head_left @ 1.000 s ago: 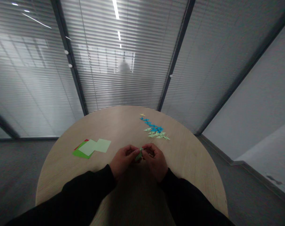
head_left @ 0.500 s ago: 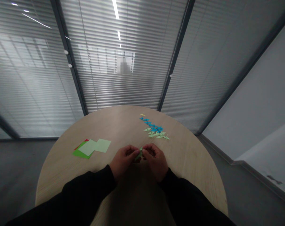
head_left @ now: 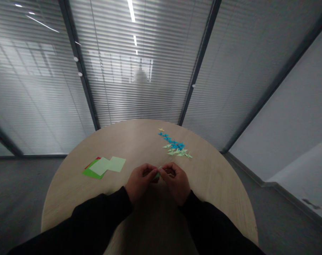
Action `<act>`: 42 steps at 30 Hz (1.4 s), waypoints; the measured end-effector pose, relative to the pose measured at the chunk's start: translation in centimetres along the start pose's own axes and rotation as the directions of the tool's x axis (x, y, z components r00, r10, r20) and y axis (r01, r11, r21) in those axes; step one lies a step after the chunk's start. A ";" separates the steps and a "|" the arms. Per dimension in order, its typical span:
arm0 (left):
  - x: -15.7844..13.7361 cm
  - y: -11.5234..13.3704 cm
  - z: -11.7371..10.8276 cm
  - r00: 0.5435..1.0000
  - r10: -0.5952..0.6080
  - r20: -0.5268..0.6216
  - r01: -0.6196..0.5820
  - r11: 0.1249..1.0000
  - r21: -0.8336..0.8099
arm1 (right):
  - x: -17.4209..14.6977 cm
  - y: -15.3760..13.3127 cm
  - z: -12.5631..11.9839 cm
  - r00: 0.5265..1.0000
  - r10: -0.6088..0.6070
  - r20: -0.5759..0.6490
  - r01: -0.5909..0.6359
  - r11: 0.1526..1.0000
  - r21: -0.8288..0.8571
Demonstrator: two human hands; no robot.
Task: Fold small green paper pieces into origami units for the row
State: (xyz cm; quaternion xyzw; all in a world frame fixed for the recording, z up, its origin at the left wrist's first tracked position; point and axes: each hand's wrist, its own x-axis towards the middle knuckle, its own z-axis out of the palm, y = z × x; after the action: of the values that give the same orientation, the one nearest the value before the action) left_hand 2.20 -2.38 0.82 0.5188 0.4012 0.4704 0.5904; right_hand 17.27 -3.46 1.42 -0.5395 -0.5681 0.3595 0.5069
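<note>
Between my two hands is a small folded piece of pale green paper [head_left: 157, 175], mostly hidden by the fingers. My left hand [head_left: 141, 181] is closed, pinching its left side between thumb and fingers. From the other side, my right hand [head_left: 176, 181] is closed on it too, the thumb and fingertips close to those of the left. Just beyond the right hand lie several pale green folded paper pieces [head_left: 180, 152]. Behind these, several blue folded paper pieces [head_left: 176, 145] trail away toward a single yellow one [head_left: 161, 129].
Left of my hands, flat pale green paper sheets [head_left: 117, 164] overlap a brighter green sheet [head_left: 93, 173], with a red sheet's edge [head_left: 98, 158] showing. Everything lies on a round wooden table [head_left: 216, 177]. Glass panels with blinds [head_left: 139, 99] stand behind it.
My right thumb and fingertips have shifted slightly left, nearer the left hand, covering more of the folded paper. The papers on the table lie as before.
</note>
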 end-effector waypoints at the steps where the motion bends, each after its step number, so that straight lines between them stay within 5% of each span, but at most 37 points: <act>1: 0.0 -0.1 0.0 1.000 0.002 0.002 -0.002 1.000 0.003 | 0.0 0.0 0.0 1.000 -0.003 0.005 0.003 1.000 -0.002; 26: -0.1 0.1 -0.1 1.000 -0.020 -0.021 0.020 0.999 0.028 | 0.6 0.5 -0.3 0.980 0.106 0.168 -0.151 0.946 0.287; 42: -0.2 0.2 -0.1 0.999 -0.027 0.033 0.028 0.999 -0.031 | 0.5 0.3 -0.6 0.981 0.092 0.172 -0.116 0.983 0.139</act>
State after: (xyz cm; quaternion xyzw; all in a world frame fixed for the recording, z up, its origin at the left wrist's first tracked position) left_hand 2.01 -2.53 1.04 0.5113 0.3911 0.4602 0.6114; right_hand 18.01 -3.03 1.38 -0.4976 -0.5507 0.4703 0.4774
